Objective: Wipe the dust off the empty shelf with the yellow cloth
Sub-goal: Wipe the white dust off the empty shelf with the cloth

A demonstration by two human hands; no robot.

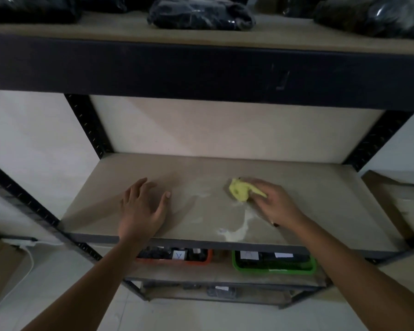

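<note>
The empty shelf (320, 199) is a beige board in a black metal rack, at chest height in front of me. A bunched yellow cloth (239, 192) lies on its middle, pressed down by my right hand (276, 203), whose fingers grip it. Pale dust streaks (239, 231) run from the cloth toward the front edge, with a fainter smear to the left of it. My left hand (141, 209) rests flat on the board's left half, fingers spread, holding nothing.
The shelf above carries black plastic-wrapped bundles (200, 13). Below the board sit an orange tray (177, 256) and a green tray (273, 262) with dark items. Black slotted uprights (89, 125) stand at the corners. A cardboard box (397, 201) is at the right.
</note>
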